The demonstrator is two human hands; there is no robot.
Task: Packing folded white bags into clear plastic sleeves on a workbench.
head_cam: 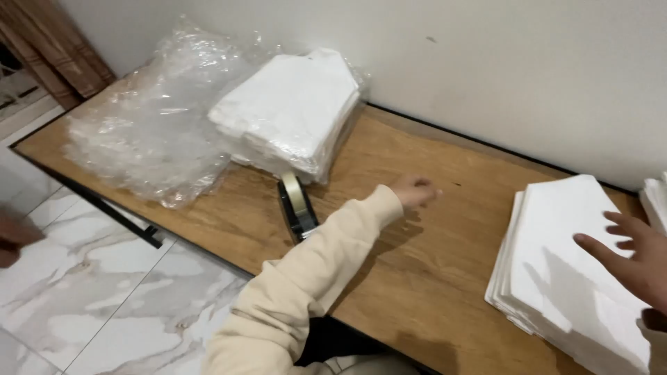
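The person's left hand (415, 190) reached out over the bare middle of the wooden table (417, 278), its cream sleeve (306, 278) stretched across the near edge. The fingers were curled in toward the palm, loosely closed, and nothing could be seen held in them; whether they touched the wood could not be told. Just left of that arm stood a tape dispenser (297, 203) with a pale roll in a dark frame, set on the table near the hand but apart from it. Beyond the dispenser, toward the far wall, a stack of white folded sheets in clear wrap (292, 111) rested, and to its left lay a heap of crumpled clear plastic (146, 132). The right hand (636, 260) was at the right edge of the scene, fingers spread wide and open, gripping nothing, held over or resting on a second, unwrapped stack of white sheets (563, 271) that lay on the near right part of the table; contact could not be told for certain. A further white pile (654, 201) showed just beside it at the far right. A pale marble-patterned floor (104, 298) lay to the near left.
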